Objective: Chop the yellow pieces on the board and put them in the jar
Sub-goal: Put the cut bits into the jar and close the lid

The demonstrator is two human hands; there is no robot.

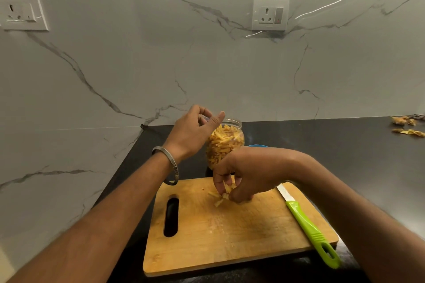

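Note:
A wooden chopping board (pixel 230 236) lies on the dark counter. A small heap of chopped yellow pieces (pixel 222 196) sits near its far edge. My right hand (pixel 239 174) reaches down onto the heap and pinches several pieces between fingers and thumb. Behind the board stands a clear jar (pixel 226 142), open at the top and nearly full of yellow strips. My left hand (pixel 195 131) is at the jar's rim on its left side, fingers curled and thumb stretched over the opening; it seems to hold the rim. A silver bangle sits on that wrist.
A green-handled knife (pixel 308 225) lies on the board's right side, blade pointing away. Something blue (pixel 257 145) shows behind my right wrist. Yellow-brown scraps (pixel 407 125) lie at the counter's far right. A marble wall with two sockets rises behind.

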